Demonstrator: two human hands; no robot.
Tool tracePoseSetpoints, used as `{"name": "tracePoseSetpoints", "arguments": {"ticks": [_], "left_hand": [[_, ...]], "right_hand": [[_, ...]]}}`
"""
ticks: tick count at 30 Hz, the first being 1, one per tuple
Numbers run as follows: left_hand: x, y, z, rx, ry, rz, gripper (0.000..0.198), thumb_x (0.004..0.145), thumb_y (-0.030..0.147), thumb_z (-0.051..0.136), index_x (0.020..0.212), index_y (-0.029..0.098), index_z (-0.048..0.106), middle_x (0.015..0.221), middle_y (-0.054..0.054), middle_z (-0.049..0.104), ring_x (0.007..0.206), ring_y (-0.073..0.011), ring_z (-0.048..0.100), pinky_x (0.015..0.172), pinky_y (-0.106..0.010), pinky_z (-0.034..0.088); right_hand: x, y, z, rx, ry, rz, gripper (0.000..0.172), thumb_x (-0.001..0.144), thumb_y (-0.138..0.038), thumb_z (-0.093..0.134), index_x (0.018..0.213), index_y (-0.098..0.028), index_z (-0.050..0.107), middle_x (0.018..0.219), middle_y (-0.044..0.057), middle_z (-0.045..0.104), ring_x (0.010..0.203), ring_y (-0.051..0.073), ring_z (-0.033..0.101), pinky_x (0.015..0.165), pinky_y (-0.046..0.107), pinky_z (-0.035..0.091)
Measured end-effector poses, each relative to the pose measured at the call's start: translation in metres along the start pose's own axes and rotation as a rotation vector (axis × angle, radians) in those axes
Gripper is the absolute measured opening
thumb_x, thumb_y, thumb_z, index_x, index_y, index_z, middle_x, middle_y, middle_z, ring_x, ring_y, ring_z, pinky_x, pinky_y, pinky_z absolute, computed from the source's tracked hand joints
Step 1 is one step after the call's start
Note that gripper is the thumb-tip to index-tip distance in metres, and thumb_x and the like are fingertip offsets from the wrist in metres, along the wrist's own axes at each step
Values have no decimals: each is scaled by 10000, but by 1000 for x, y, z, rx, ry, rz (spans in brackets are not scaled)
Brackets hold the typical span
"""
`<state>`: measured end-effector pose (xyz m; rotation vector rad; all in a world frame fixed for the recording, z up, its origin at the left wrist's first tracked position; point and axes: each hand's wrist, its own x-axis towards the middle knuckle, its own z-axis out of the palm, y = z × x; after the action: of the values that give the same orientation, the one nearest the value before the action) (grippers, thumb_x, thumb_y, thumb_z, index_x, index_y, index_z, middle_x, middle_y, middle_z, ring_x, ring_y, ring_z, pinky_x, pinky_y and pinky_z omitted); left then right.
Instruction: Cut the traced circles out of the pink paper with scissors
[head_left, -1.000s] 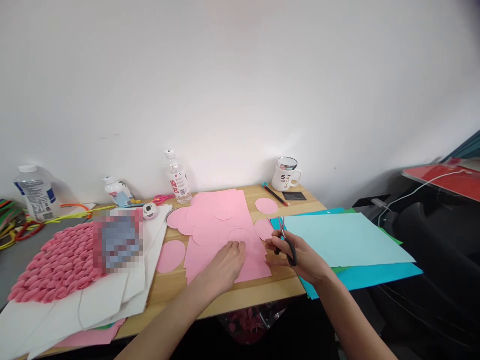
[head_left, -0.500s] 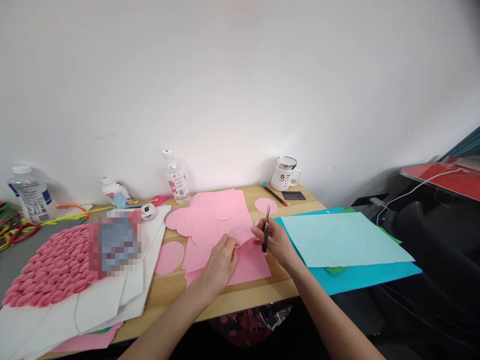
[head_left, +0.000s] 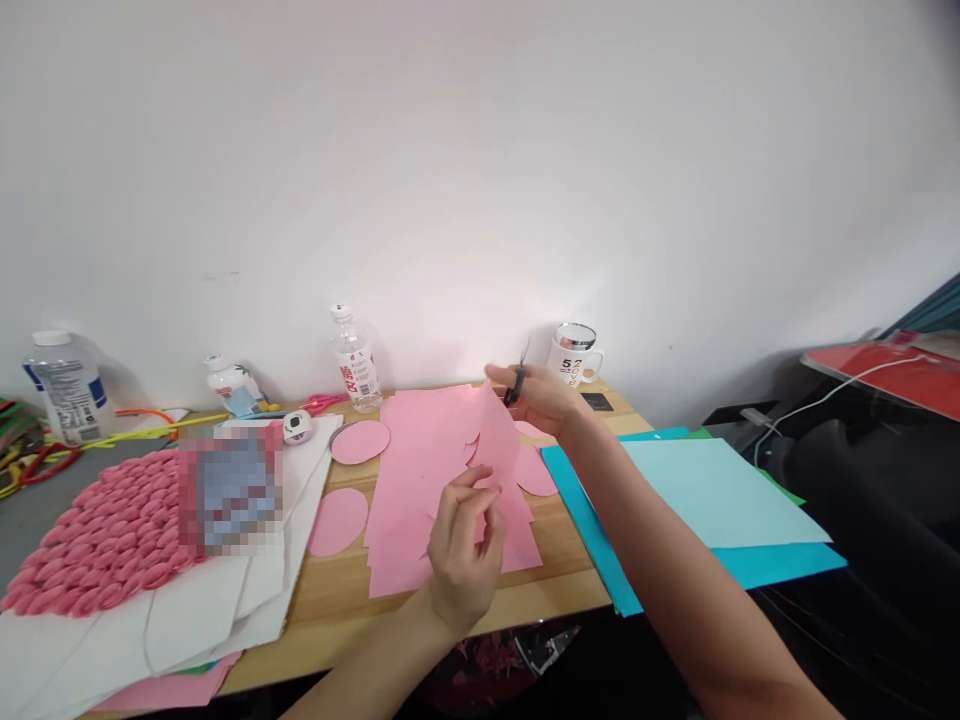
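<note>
My left hand (head_left: pixel 465 545) is closed on the near edge of a pink paper sheet (head_left: pixel 496 440), which is lifted off the wooden table (head_left: pixel 345 585). My right hand (head_left: pixel 540 398) holds black-handled scissors (head_left: pixel 516 380) at the sheet's far top edge, blades pointing up. Below the raised sheet lies a stack of pink sheets (head_left: pixel 412 490) with round cut-outs. Loose pink paper circles lie around them: one at the far left (head_left: pixel 360 441), one nearer (head_left: pixel 339 520), one on the right (head_left: pixel 536 470).
A white mug (head_left: pixel 574 355) and a water bottle (head_left: pixel 354 360) stand at the back. Light blue and teal sheets (head_left: pixel 712 490) overhang the table on the right. White sheets (head_left: pixel 195 610) and a pink woven mat (head_left: pixel 97 535) lie on the left, with more bottles (head_left: pixel 64 385) behind.
My left hand has lifted the pink sheet off the stack. My right hand with the scissors has moved away from me and up to the sheet's top edge.
</note>
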<state>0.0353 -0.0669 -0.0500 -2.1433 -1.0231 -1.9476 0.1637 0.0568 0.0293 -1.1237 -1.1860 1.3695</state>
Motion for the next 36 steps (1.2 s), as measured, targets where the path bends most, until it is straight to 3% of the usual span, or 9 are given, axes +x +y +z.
{"name": "tracePoseSetpoints", "arguments": {"ticks": [5,10,15,18,20,23,27,32,36], "left_hand": [[-4,-1,2,-12,-168,96,310,814,-29,485,1065,143,546,857,-61,584,995,-199,640,826,-317,567],[-20,-15,3,176,-443,-28,495,781,-1,449,1256,137,460,1057,-153,605,1012,-254,608,816,-409,553],[-22,-25,7,-4,-471,-711,608,763,111,553,1343,173,380,1237,-169,538,1141,-309,532,901,-514,472],[-6,-22,7,-435,-425,-1180,557,768,398,658,1206,88,508,1104,-198,596,1001,-301,606,841,-471,495],[6,-19,4,-887,-523,-1298,603,681,535,712,1049,72,598,1063,-209,625,971,-299,626,877,-476,475],[18,-18,-2,-1305,-591,-1237,685,536,547,799,1066,147,633,1229,-198,589,1141,-339,556,957,-498,425],[17,-20,-2,-1412,-499,-1273,616,687,683,583,999,159,672,1227,-185,620,1217,-341,519,994,-519,419],[5,-28,8,-1295,-479,-1321,590,822,670,411,983,156,651,1228,-189,627,1124,-286,610,970,-487,470],[10,-46,-14,-720,-567,-968,433,795,497,604,1092,181,603,962,-123,725,844,-252,700,751,-450,551]], "right_hand": [[6,-17,-4,-455,84,-24,303,502,-24,727,629,-193,510,448,-74,420,451,128,445,462,261,387],[-6,-49,-15,-762,218,-172,232,523,4,597,582,-202,509,500,-27,463,594,185,504,543,268,336],[-43,-89,-25,-1085,427,-360,184,571,-64,606,673,-205,548,562,-1,540,587,199,523,556,292,357],[-64,-105,-33,-841,482,-432,170,632,-102,624,729,-213,538,575,-15,561,511,147,492,524,289,368],[-71,-108,-41,-685,531,-474,193,634,-113,654,737,-216,527,593,-22,565,498,126,477,519,290,363],[-69,-102,-53,-475,574,-509,224,615,-100,687,724,-216,531,624,-20,572,511,121,483,497,284,362],[-56,-83,-53,-314,529,-463,225,596,-51,672,662,-202,519,568,-27,559,457,94,460,434,243,338],[-37,-62,-41,-265,490,-501,246,575,-33,678,690,-201,540,591,-28,578,470,83,470,429,221,347],[-27,-57,-47,-88,516,-637,247,573,-90,713,690,-208,530,608,-36,570,501,86,480,436,213,360]]}}
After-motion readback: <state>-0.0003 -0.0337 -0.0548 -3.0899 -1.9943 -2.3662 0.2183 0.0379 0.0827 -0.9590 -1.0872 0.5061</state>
